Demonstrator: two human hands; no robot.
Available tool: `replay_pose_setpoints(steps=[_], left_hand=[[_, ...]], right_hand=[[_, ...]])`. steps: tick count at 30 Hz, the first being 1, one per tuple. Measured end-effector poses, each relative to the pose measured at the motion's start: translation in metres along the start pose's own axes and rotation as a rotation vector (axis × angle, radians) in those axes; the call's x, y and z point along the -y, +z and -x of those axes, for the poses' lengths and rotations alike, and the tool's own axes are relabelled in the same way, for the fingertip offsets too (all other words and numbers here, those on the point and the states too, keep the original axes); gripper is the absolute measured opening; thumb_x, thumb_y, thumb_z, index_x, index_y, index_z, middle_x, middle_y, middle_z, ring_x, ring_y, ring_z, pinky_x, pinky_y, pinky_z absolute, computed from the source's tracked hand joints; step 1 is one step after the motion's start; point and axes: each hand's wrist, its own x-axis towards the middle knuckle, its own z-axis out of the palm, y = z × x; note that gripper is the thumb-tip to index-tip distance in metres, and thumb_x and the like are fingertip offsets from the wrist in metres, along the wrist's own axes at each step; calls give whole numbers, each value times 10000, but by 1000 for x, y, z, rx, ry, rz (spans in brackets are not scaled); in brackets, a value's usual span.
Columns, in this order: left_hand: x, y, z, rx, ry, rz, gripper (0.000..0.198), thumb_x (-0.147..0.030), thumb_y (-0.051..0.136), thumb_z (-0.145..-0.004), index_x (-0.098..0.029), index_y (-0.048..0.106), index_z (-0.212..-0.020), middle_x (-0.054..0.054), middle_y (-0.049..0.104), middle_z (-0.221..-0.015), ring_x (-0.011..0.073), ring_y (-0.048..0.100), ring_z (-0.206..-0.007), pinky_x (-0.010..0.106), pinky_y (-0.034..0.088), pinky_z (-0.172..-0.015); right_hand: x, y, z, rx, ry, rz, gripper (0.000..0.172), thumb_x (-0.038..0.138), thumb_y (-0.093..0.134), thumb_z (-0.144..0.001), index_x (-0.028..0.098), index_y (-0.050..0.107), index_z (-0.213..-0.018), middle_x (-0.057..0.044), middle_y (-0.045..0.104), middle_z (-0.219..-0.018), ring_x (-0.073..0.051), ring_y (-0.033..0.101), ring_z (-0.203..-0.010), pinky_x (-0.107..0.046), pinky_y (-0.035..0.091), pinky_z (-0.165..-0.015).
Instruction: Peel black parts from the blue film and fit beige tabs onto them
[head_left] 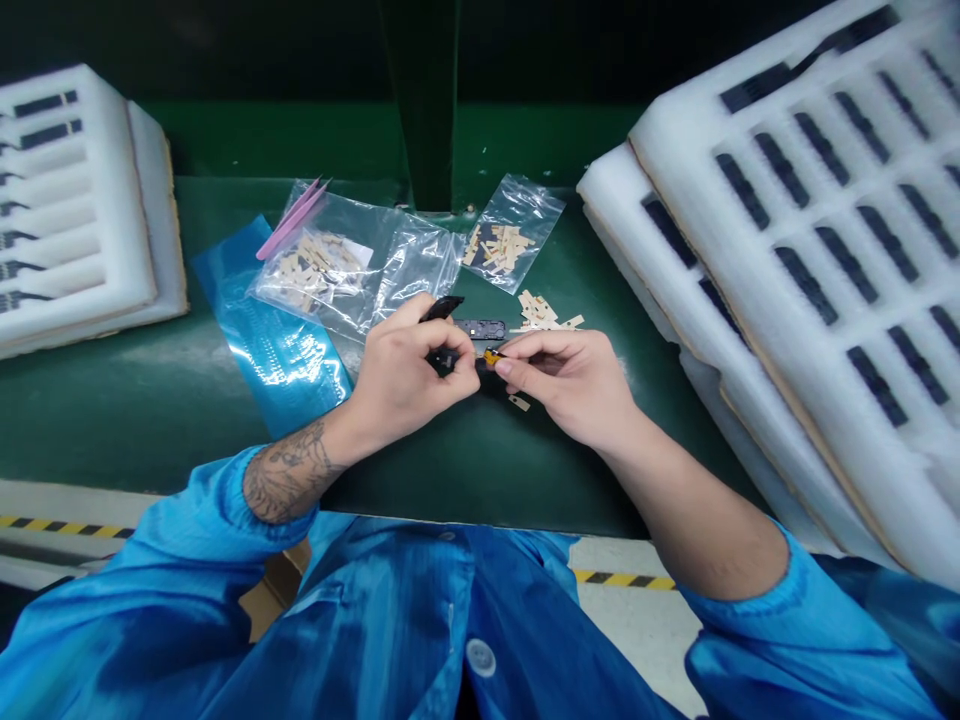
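Observation:
My left hand (416, 365) is closed around a black plastic part (444, 308), and its fingers hide much of it. In a pinch between thumb and forefinger, my right hand (570, 380) has a small orange-yellow piece (492, 356), held right beside the left fingertips. Whether that piece touches the black part I cannot tell. Just behind my fingers a flat, dark rectangular part (484, 329) lies on the green table. Close to my right hand is a loose pile of small cream-coloured tabs (541, 312), and a single tab (519, 403) lies below my fingers.
White foam trays with black parts are stacked at the right (750, 230) and left (112, 210). Clear bags of tabs (405, 255) (517, 225) lie behind my hands. Pink tweezers (292, 220) rest on the larger bag, near a blue plastic sheet (281, 350).

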Motion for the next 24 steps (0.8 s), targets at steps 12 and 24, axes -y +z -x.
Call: replay_pose_setpoints(steps=[12,24], left_hand=[[4,-14,1,-1,23,-60,71,-165,669,-747,-198,730,-731,11,599,-744,121,531,-659,255,400,-542],[0,1,18,346,558,-328,211,-188,638,-922,-160,700,-721,56,620,-835,166,543,-746,288,459,-614]], right_hand=[[4,-23,-5,-108,-45,-128,249,403,895,-684,206,748,-722,-16,720,-705,-128,610,-540,-304,550,-545],[10,-27,-6,-61,39,-379,162,268,854,-652,201,762,-767,-22,774,-771,-102,581,-523,-274,521,-529]])
